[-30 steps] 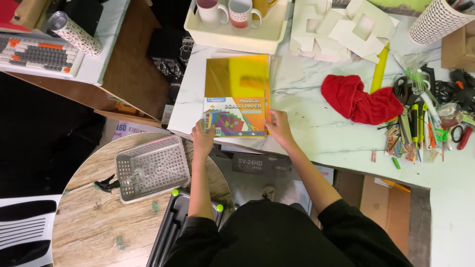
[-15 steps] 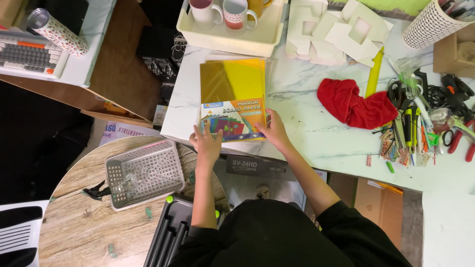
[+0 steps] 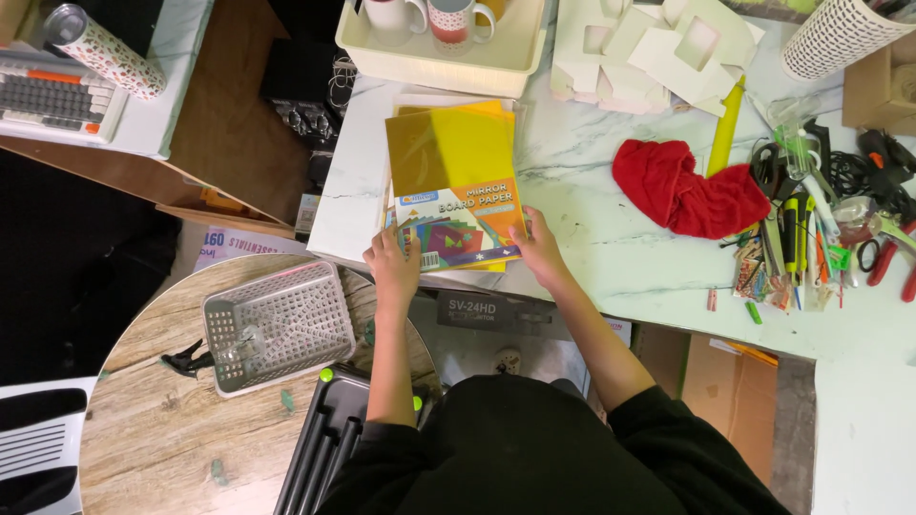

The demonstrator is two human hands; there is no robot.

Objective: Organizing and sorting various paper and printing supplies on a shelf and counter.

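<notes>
A pack of shiny gold and orange craft paper (image 3: 454,181) lies on the white marble table (image 3: 611,238), near its front left edge. My left hand (image 3: 393,263) grips the pack's lower left corner. My right hand (image 3: 540,250) holds the lower right corner, thumb on top. The pack rests flat on a few loose sheets beneath it.
A cream tray (image 3: 434,59) with mugs stands behind the pack. White cardboard cut-outs (image 3: 658,43), a red cloth (image 3: 689,191) and a pile of tools and pens (image 3: 821,219) lie to the right. A grey basket (image 3: 277,326) sits on a round wooden table (image 3: 162,429) at lower left.
The view has shifted a little; both hands stay on the pack's lower corners, and the pack sits in much the same place on the table.
</notes>
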